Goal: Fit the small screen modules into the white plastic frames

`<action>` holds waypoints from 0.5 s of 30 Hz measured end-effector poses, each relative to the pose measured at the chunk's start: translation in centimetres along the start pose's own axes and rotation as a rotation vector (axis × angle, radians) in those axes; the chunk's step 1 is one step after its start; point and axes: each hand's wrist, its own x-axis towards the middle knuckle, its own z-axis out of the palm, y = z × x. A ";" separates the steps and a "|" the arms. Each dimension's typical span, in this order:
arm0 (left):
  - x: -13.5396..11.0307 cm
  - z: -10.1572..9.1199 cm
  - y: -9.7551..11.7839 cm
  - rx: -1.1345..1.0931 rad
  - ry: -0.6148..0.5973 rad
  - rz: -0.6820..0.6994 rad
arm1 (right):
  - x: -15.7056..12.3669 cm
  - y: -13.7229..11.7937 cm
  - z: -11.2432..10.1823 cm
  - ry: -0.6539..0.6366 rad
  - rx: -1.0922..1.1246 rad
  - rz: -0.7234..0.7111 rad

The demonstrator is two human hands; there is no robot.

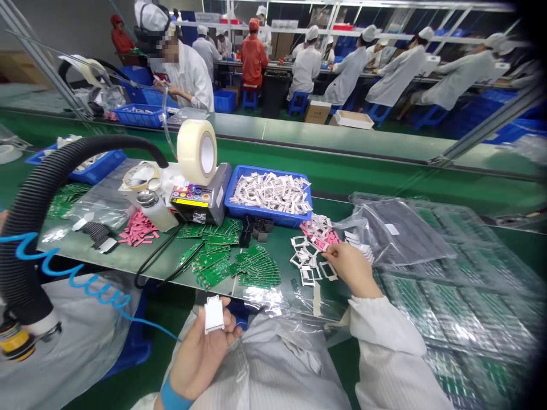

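Note:
Low in front of my body, my left hand [209, 347] grips a small white rectangular plastic piece [214, 314] between thumb and fingers. A blue band circles that wrist. My right hand [350, 265] reaches over the bench, its thumb and fingertips pinched together at the edge of the pink strips [331, 236]. What lies between those fingertips, if anything, is hidden. Several loose white plastic frames [305, 256] lie just left of the right fingers, and more white frames mix with the pink strips. Fanned green circuit boards [256, 267] rest left of the loose frames.
A blue bin [233, 202] full of white frames stands behind. Left of it, a tape roll [196, 151] sits on a box [205, 196]. A black hose [25, 245] and blue coiled cord [81, 279] cross the left. Bagged trays [453, 296] cover the right.

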 end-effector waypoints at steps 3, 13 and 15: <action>-0.2 0.3 0.3 -0.005 0.010 0.034 | -0.2 0.6 -0.9 0.017 -0.068 -0.018; -0.6 2.6 1.4 0.129 -0.103 0.136 | -8.3 -8.3 -8.9 0.392 0.401 -0.841; -0.8 2.6 1.4 0.169 -0.145 0.165 | -10.4 -11.9 -8.9 0.395 0.474 -0.930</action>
